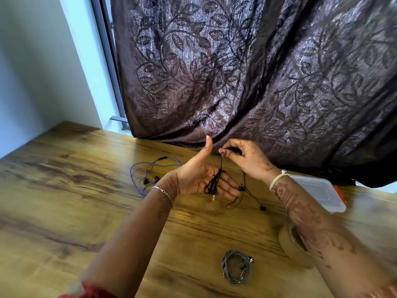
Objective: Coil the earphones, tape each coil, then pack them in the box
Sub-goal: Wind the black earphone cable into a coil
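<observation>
grey set (225, 267) sits coiled nearest on the counter (86, 190), can't tell if it's taped yet. tape (287, 244) is just right of it. black set (212, 183) is mid-coil: left grip (197, 175) spread flat with cord looped round the fingers, right grip (247, 160) pinching the cord above. box (320, 190) looks closed, so probably nothing packed. blue set (146, 175) at the back is loose, not started.

Right hand (247, 161) pinches black earphones (213, 183) wound round left hand (198, 176).
</observation>
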